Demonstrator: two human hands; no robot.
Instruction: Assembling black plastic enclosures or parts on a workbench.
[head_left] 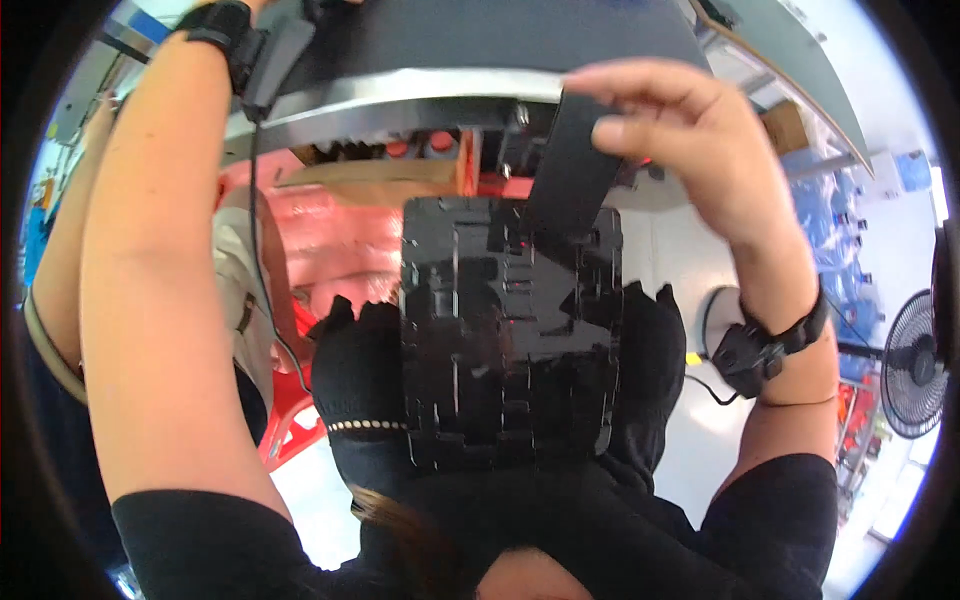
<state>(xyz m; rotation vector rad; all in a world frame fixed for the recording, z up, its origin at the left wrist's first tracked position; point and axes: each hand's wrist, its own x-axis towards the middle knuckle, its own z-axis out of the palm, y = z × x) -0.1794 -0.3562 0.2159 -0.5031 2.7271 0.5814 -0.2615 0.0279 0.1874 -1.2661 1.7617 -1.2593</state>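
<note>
My right hand (pixel 700 130) is closed on a flat black rectangular strip (pixel 575 165), pinching it between thumb and fingers near its upper end. The strip slants down from the table edge, and its lower end overlaps the top of a glossy black panel (pixel 510 330). That panel, divided by slots and seams into rectangular pieces, lies above my lap. Whether strip and panel touch, I cannot tell. My left arm reaches far forward over the table, and only a bit of my left hand (pixel 250 5) shows at the upper edge, its fingers out of sight.
A dark table (pixel 480 40) with a pale metal edge crosses the front. Below it are a red bin (pixel 330 230) and cardboard. Another person's leg (pixel 235 280) is close on the left. A black fan (pixel 910 365) and large blue water bottles (pixel 835 240) stand right. A cable (pixel 262 230) hangs beside my left arm.
</note>
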